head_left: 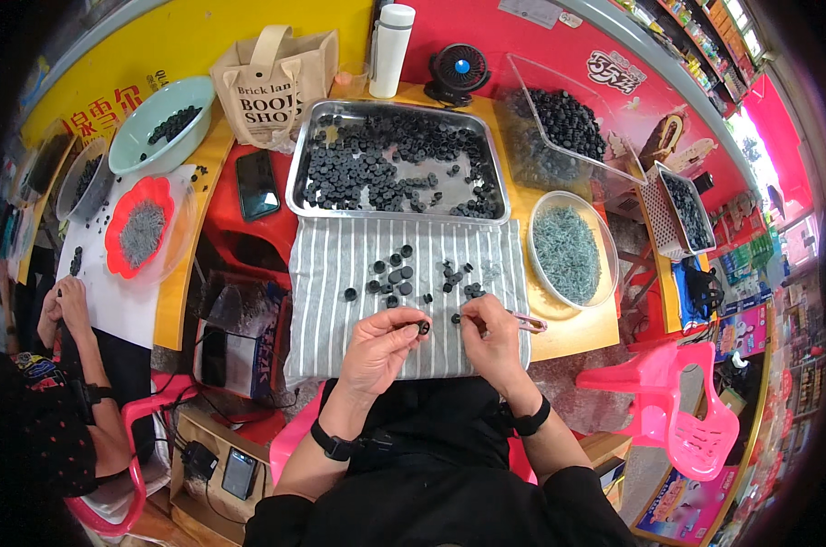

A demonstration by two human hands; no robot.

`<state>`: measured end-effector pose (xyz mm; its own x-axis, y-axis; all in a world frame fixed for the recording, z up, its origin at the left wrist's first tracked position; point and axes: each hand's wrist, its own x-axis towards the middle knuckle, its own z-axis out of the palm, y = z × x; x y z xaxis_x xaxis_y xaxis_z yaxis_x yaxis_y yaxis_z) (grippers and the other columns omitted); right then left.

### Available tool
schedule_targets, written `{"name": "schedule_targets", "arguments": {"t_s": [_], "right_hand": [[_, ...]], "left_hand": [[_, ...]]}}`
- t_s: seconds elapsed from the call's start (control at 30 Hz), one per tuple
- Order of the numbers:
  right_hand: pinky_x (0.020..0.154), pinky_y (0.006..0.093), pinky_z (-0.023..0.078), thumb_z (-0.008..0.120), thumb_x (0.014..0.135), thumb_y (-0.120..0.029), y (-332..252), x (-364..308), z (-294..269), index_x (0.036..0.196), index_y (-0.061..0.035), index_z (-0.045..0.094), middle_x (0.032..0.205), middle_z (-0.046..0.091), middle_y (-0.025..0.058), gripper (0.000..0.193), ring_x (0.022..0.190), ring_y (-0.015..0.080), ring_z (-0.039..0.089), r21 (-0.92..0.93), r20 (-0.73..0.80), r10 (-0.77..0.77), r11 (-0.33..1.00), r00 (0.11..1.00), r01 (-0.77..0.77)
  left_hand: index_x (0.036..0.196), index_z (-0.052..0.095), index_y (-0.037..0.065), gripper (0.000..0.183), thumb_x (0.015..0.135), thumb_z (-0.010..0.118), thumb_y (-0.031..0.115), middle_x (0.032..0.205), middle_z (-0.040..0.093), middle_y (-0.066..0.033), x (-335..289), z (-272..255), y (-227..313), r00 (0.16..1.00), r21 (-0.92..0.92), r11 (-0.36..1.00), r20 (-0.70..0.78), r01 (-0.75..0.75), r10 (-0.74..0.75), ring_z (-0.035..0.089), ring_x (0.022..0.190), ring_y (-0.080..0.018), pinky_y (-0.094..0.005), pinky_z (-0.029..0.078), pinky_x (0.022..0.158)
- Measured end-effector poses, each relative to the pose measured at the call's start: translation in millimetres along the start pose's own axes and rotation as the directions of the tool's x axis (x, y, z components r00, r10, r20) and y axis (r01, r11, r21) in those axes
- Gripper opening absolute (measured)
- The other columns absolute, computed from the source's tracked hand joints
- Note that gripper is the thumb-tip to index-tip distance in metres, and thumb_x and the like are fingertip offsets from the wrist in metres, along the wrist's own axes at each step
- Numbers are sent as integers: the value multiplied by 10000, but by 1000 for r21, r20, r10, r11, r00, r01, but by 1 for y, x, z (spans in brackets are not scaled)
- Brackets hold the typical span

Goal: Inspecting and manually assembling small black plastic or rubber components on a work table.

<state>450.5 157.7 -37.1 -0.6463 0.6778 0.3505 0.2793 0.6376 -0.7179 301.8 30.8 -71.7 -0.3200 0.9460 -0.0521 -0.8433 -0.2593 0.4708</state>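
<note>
Black fabric clothing (413,510) lies nearest; beyond, over grey-and-white striped cloth (320,314), the left hand (378,346) pinches a small round black piece (423,327), while the right hand (492,339) apparently pinches a smaller dark bit (456,318). Piece-by-piece handwork seems underway; the next move likely calls for fingertip alignment.

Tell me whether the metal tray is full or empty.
Neither: the tray is partly filled. Black parts cover much of its bottom, but bare metal shows between them.

The yellow table (573,341) is topped with a metal tray (399,216), round tub (610,260), black fan (459,71) and striped cloth (326,264) dotted with black caps (395,276)
</note>
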Motion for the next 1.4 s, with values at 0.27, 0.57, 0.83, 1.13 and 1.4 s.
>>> {"name": "schedule_targets", "arguments": {"t_s": [0.27, 0.57, 0.83, 1.13, 1.4], "right_hand": [[641, 434, 462, 570, 639, 93, -28, 20, -6, 802, -17, 493, 783, 495, 167, 212, 746, 361, 544, -326, 273, -230, 892, 934, 315], [595, 384, 476, 621, 698, 78, -19, 12, -7, 828, -5, 564, 783, 553, 139, 165, 688, 305, 587, -209, 230, -147, 958, 962, 197], [580, 349, 459, 656, 797, 39, -5, -4, -15, 895, 11, 636, 799, 583, 151, 104, 665, 311, 608, -2, -48, 37, 999, 998, -37], [564, 340, 444, 659, 769, 58, -15, -11, -5, 868, 3, 662, 781, 573, 126, 113, 655, 284, 595, -107, 81, -72, 991, 994, 80], [584, 382, 468, 656, 793, 20, -17, -12, -12, 898, -18, 654, 787, 552, 138, 111, 676, 322, 598, 27, 87, 48, 998, 995, -50]], "left_hand": [[1065, 666, -46, 199, 886, 583, -64, 1108, 636, -157, 1, -1, 1, 999, -19, 999, 38, -27, 28, 653, 944, -185, -298, 545, 875], [1068, 671, -41, 199, 891, 583, -63, 1098, 646, -142, 3, 0, 0, 998, -30, 999, 44, -46, 47, 647, 953, -175, -288, 546, 866], [1088, 667, -29, 208, 897, 587, -51, 1061, 671, -120, 2, 1, -1, 999, -6, 1000, 16, -30, 30, 644, 951, -157, -298, 534, 875], [1104, 648, -51, 228, 882, 597, -50, 1084, 667, -148, 2, 0, -1, 1000, -4, 1000, 5, -21, 21, 642, 1002, -200, -320, 528, 897], [1111, 652, -33, 222, 897, 596, -35, 1072, 672, -127, 3, 3, 1, 999, 26, 999, 15, -42, 41, 639, 955, -164, -308, 528, 887]]}}
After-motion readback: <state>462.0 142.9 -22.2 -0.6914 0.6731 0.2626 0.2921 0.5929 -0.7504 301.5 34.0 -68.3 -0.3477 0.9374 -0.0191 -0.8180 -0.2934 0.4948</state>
